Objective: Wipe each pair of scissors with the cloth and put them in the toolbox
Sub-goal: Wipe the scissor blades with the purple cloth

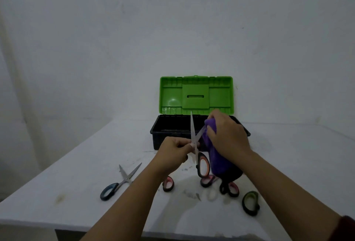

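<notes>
Scissors in hand: your left hand [177, 149] pinches the orange-handled scissors [197, 150] at the pivot, blades spread, one pointing to 12 o'clock.
Cloth: your right hand [226, 135] grips the purple cloth [216, 162] around the blade leaning to 1 o'clock.
Toolbox: the toolbox [172, 125] sits open at 12 o'clock, just beyond both hands.
Waiting: the blue-handled scissors [120, 182] lie on the surface [86, 154] at 8 o'clock, nearer your left hand.

toolbox [163, 125] open, loose scissors [120, 181] near front edge
</notes>
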